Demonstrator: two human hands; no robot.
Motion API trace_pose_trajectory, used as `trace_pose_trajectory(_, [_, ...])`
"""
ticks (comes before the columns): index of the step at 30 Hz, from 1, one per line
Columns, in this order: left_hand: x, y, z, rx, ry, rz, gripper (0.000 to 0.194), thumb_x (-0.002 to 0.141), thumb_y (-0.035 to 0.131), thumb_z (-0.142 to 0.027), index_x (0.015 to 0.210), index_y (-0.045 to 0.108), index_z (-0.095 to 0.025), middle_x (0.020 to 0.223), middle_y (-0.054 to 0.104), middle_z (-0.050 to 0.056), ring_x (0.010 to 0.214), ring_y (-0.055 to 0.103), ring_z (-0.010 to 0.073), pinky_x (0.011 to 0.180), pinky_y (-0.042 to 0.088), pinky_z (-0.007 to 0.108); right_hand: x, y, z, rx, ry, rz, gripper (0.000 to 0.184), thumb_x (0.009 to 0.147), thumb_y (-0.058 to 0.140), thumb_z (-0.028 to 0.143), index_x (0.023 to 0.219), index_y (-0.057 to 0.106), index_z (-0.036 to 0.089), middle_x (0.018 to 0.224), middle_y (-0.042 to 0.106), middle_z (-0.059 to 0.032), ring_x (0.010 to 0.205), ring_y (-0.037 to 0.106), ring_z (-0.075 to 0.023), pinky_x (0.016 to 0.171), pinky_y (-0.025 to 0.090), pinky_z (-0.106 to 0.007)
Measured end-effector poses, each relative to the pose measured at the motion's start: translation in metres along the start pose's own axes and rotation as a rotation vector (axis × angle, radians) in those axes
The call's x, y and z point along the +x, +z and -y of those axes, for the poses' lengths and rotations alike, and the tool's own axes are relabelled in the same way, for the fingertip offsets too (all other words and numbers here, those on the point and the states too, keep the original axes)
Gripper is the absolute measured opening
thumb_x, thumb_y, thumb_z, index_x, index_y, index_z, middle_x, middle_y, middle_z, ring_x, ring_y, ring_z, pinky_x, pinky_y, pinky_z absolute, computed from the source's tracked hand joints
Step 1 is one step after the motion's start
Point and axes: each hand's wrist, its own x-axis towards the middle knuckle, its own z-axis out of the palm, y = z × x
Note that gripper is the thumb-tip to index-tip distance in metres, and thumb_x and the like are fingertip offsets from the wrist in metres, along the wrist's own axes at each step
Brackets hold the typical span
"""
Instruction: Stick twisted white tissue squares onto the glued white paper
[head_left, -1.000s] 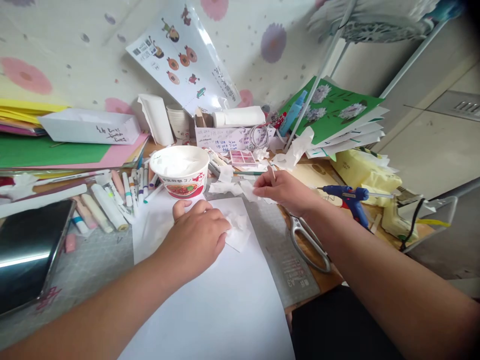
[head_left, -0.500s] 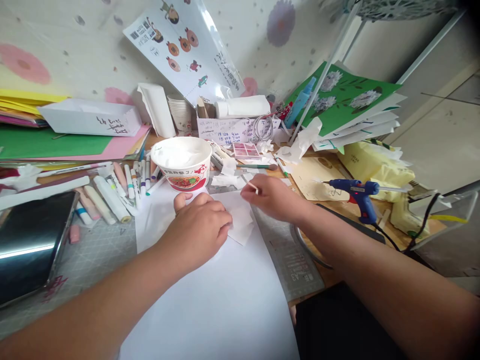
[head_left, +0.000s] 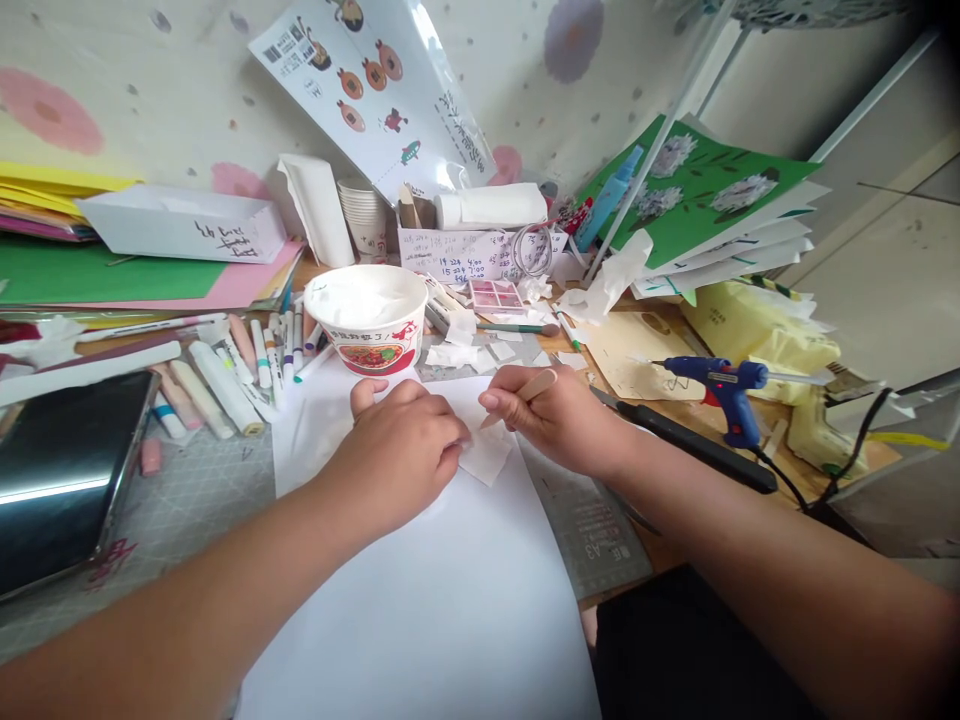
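1. The small white paper scrap point(head_left: 489, 460) is laid on the large white sheet point(head_left: 420, 600), toward its far right corner; clock directions are taken from this scrap.
2. At 2 o'clock, the wooden stick point(head_left: 540, 384) is grasped between thumb and fingers by the right hand point(head_left: 555, 420), its narrow end pointed down over the scrap.
3. At 9 o'clock, the left hand point(head_left: 409, 440) is curled, its fingertips lowered by the scrap's left side; whether anything is pinched there cannot be told, as they are hidden.
4. The scrap is best pressed flat from the left, so that it is not dragged by the stick.
5. Light, short strokes are advised, since such paper is easily torn.
6. The white bowl point(head_left: 366, 325), at 11 o'clock, should not be nudged by the left knuckles.
7. The blue glue gun point(head_left: 729, 385), near 3 o'clock, is best left untouched by the right forearm.
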Motion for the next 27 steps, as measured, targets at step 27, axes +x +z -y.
trace_pose_trajectory(27, [-0.002,-0.009,-0.004,-0.042,-0.009,0.012,0.021,0.079,0.046,-0.016,0.085,0.063,-0.027,0.09,0.065,0.0,0.095,0.054,0.0236,0.092,0.022,0.058,-0.011,-0.014,-0.016,0.49,0.054,-0.069,0.036,0.091,0.05,0.044,0.07,0.055,0.015,0.057,0.052,0.0019,0.052,0.051,-0.0088,0.049,0.038,-0.021])
